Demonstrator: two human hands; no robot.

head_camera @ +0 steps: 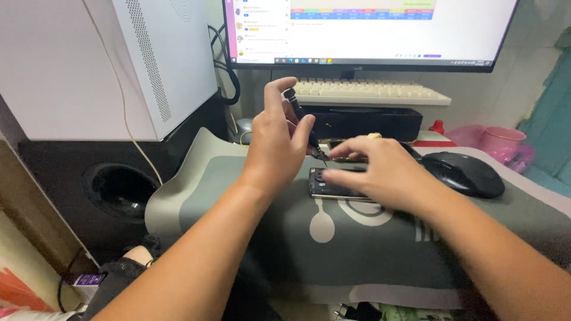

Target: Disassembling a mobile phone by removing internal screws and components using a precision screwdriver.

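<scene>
From the head view, the left hand (276, 145) has its fingers clenched around a slim black screwdriver (304, 125), tilted with its tip just above a dark phone (330, 185). The phone lies flat on a grey mat (250, 238) on the counter. The right hand (383, 172) rests on the phone, fingers released and spread. A black mouse (467, 172) sits nearby.

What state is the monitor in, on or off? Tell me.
On. The monitor glows bright white, with coloured rows and a taskbar showing, behind the left hand holding a screwdriver over the phone.
</scene>
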